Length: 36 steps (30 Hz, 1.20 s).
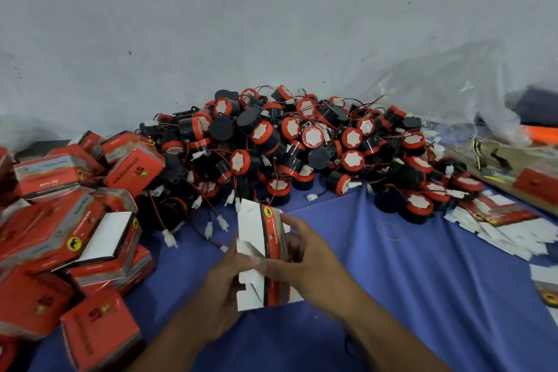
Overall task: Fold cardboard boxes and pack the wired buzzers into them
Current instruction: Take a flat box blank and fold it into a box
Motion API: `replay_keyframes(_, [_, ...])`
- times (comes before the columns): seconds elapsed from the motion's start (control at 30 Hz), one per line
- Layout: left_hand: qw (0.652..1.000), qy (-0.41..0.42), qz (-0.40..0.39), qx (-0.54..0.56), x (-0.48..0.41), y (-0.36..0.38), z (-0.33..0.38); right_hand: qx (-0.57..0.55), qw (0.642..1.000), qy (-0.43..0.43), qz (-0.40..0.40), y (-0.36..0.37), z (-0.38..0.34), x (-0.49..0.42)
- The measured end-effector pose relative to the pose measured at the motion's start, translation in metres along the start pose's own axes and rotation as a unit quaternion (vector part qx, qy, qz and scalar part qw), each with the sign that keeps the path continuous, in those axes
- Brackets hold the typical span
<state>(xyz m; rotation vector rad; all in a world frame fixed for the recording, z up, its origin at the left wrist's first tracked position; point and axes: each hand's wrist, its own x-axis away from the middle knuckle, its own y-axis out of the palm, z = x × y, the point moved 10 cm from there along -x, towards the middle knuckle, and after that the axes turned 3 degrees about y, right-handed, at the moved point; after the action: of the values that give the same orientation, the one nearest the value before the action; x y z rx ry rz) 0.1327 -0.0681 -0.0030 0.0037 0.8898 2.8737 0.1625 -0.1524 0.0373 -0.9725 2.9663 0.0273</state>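
Both my hands hold a partly folded red and white cardboard box (pixel 262 254) above the blue cloth, its white flaps turned to the left. My left hand (pixel 223 284) grips its lower white flaps from the left. My right hand (pixel 305 257) grips the red side from the right, thumb across the front. Behind it lies a big heap of black and red wired buzzers (pixel 302 145) with white connectors.
Several closed red boxes (pixel 60 235) are piled at the left. A stack of flat box blanks (pixel 501 220) lies at the right on the blue cloth (pixel 392 281). Clear plastic sheeting (pixel 453 84) and a grey wall stand behind.
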Motion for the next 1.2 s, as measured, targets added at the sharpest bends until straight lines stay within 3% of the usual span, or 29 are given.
replay_keyframes(0.13, [0.997, -0.011, -0.057, 0.047, 0.004, 0.013, -0.006, -0.199, 0.978, 0.052, -0.024, 0.012, 0.01, 0.0])
replay_keyframes(0.33, [0.998, 0.051, 0.044, 0.018, -0.003, 0.002, 0.015, -0.308, 0.95, 0.043, -0.023, -0.003, 0.0, -0.003])
replay_keyframes(0.5, [0.997, 0.048, 0.057, -0.039, -0.001, -0.008, 0.025, -0.255, 0.966, 0.015, -0.023, -0.008, -0.002, -0.004])
replay_keyframes(0.63, [0.995, 0.059, -0.003, -0.084, -0.001, 0.006, 0.034, -0.267, 0.963, 0.018, -0.013, -0.014, 0.001, -0.006])
replay_keyframes(0.77, [0.998, 0.035, -0.02, -0.055, -0.004, 0.007, 0.026, -0.251, 0.968, 0.001, -0.011, -0.013, -0.002, -0.004])
replay_keyframes(0.83, [0.997, 0.032, -0.035, -0.057, -0.006, 0.007, 0.026, -0.19, 0.981, -0.03, 0.024, -0.018, -0.009, -0.001])
replay_keyframes(0.9, [0.99, 0.027, -0.05, -0.127, -0.008, 0.009, 0.023, -0.093, 0.992, -0.04, 0.074, -0.025, -0.01, 0.002])
replay_keyframes(1.0, [0.966, 0.058, 0.029, -0.249, -0.01, 0.004, 0.025, -0.042, 0.993, -0.028, 0.108, -0.024, -0.006, 0.003])
replay_keyframes(1.1, [0.964, 0.094, 0.138, -0.207, -0.009, -0.009, 0.033, -0.08, 0.997, -0.01, 0.011, 0.0, 0.001, 0.001])
replay_keyframes(1.2, [0.963, 0.116, 0.171, -0.173, -0.003, -0.023, 0.042, -0.093, 0.994, -0.013, -0.06, 0.015, 0.002, 0.002])
